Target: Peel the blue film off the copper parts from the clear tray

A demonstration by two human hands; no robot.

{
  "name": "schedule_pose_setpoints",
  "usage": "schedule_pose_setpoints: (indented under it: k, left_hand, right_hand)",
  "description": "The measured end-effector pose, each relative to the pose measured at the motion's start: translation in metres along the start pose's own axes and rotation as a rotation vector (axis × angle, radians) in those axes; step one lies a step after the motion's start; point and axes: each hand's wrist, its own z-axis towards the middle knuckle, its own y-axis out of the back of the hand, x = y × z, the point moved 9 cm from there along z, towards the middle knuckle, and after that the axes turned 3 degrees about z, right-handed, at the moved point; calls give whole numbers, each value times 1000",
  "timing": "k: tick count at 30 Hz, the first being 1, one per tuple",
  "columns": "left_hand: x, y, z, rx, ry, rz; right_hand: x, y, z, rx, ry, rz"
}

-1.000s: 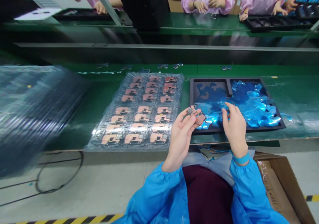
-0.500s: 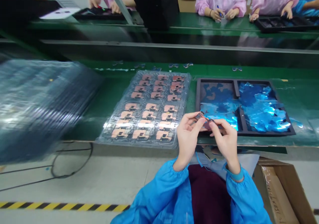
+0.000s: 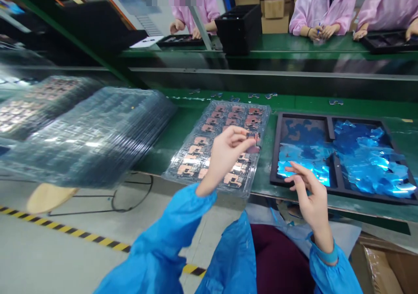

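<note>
Copper plates [image 3: 212,128] sit in moulded rows inside a clear plastic blister tray [image 3: 265,119] on the green workbench [image 3: 369,104]. The person's left hand [image 3: 225,154] is raised above that tray, thumb and fingers closed in a pinch on a small copper-and-dark part [image 3: 253,140], which sits at the tray's right side without touching it, as far as this view shows. The right hand [image 3: 310,194] is relaxed and empty, its fingers loosely spread just over the lower left corner of a black divided tray [image 3: 275,154]. That tray stands just right of the blister tray and holds heaped shiny blue film pieces [image 3: 369,163]. Small blue pieces [image 3: 254,96] lie scattered along the far side of the bench. To the left, a stack of clear trays [image 3: 94,137] is blurred and seems to be tilted above the floor, with a second stack [image 3: 39,104] behind it. Cardboard box [image 3: 382,272] sits at the lower right. Across the line, co-workers in pink smocks [image 3: 323,11] work at their own black trays [image 3: 388,41], beside a black crate [image 3: 238,28].
</note>
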Motion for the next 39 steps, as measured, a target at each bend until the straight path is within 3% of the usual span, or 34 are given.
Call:
schedule_pose_setpoints:
  k: [2, 4, 8, 14, 20, 28, 39]
  left_hand:
    - [3, 5, 43, 86, -126, 257]
    - [20, -3, 79, 211, -176, 497]
    - [49, -15, 117, 292, -212, 677]
    - [60, -26, 111, 263, -347, 884]
    - [67, -37, 99, 318, -452, 1027]
    - [70, -33, 107, 397, -542, 1075]
    - [70, -39, 107, 372, -555, 1088]
  right_hand:
    - [-2, 6, 0, -36, -14, -28]
    - [-3, 9, 0, -38, -10, -54]
    - [-4, 12, 0, -12, 6, -105]
    - [-13, 20, 0, -42, -12, -123]
    - [-19, 16, 3, -21, -26, -109]
    - [-19, 17, 3, -30, -29, -100]
    - [-21, 15, 3, -17, -35, -105]
